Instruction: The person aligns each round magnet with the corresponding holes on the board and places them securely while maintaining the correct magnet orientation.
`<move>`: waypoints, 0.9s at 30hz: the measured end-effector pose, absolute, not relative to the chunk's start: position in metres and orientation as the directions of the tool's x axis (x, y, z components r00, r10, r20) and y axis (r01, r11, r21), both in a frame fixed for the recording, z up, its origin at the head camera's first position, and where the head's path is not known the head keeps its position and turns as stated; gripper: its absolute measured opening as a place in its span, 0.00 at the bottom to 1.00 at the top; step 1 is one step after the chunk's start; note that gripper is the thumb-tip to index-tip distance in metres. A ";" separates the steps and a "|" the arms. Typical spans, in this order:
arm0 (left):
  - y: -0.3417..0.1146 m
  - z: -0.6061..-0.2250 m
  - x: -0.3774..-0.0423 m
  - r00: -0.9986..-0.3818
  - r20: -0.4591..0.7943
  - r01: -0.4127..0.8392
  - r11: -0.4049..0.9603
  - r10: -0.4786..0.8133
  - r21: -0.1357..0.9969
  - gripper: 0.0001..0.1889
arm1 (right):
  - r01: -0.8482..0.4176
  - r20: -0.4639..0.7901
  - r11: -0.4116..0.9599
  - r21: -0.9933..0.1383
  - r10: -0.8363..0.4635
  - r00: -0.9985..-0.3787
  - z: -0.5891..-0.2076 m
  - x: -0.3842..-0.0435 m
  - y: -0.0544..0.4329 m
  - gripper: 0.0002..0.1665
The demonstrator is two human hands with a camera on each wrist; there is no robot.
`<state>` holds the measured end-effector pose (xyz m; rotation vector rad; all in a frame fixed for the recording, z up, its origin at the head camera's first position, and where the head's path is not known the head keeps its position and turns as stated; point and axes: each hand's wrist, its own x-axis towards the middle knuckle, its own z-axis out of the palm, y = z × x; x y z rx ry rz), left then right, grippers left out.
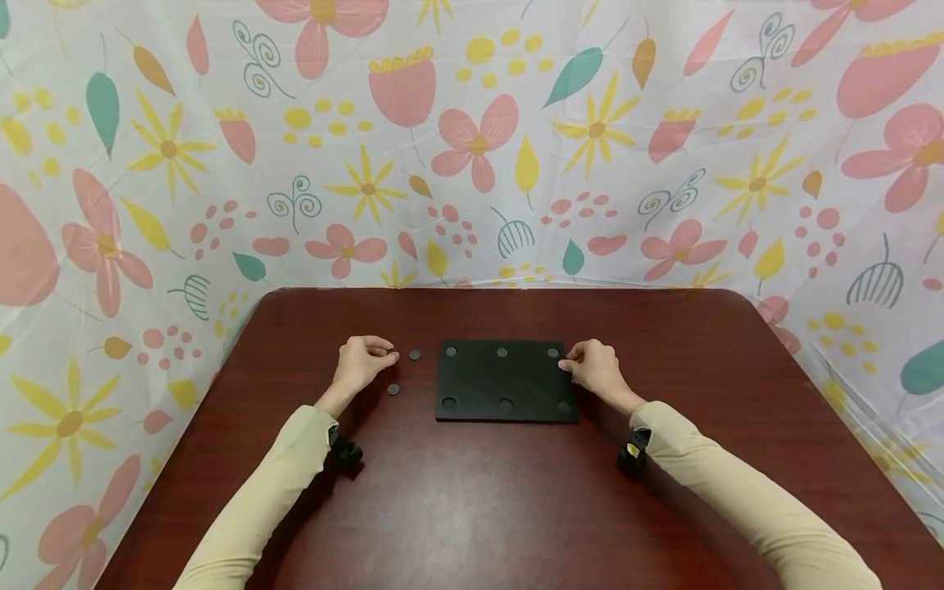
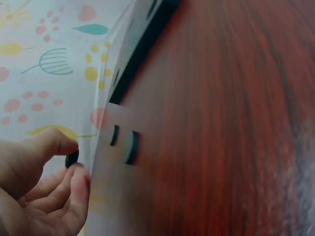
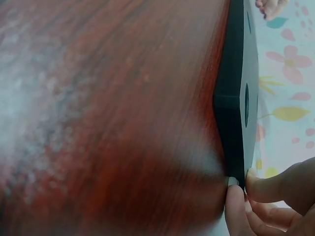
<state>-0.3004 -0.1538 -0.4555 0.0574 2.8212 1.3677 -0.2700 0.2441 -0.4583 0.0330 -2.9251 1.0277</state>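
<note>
Head view shows me the left hand pinching a dark disc between thumb and fingers, the right hand gripping the black board by its right edge. Two loose discs lie between left hand and board, on the table.

Board blk; loose discs dk grey/blk. Tabletop red-brn w/ dk wood grain. Sleeves plain pale cream. Wrist cams mostly blk. Backdrop wht w/ pink, yel & teal floral/leaf pattern.
</note>
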 end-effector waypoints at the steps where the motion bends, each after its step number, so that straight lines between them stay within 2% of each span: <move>1: -0.153 -0.455 -0.300 -0.999 0.013 0.039 0.611 0.047 0.791 0.13 | -0.034 0.045 0.780 -0.624 -0.008 -0.999 -0.458 -0.270 0.244 0.10; 8: -0.148 -0.453 -0.296 -0.993 0.022 0.087 0.589 0.118 0.804 0.12 | -0.051 0.056 0.782 -0.622 -0.021 -0.998 -0.460 -0.270 0.245 0.10; 19: -0.144 -0.456 -0.295 -0.988 0.012 0.098 0.573 0.153 0.814 0.11 | -0.064 0.073 0.787 -0.613 -0.024 -0.997 -0.460 -0.270 0.245 0.10; 27: -0.140 -0.458 -0.296 -0.958 0.018 0.171 0.521 0.286 0.836 0.13 | -0.038 0.056 0.794 -0.607 -0.006 -0.998 -0.461 -0.271 0.244 0.09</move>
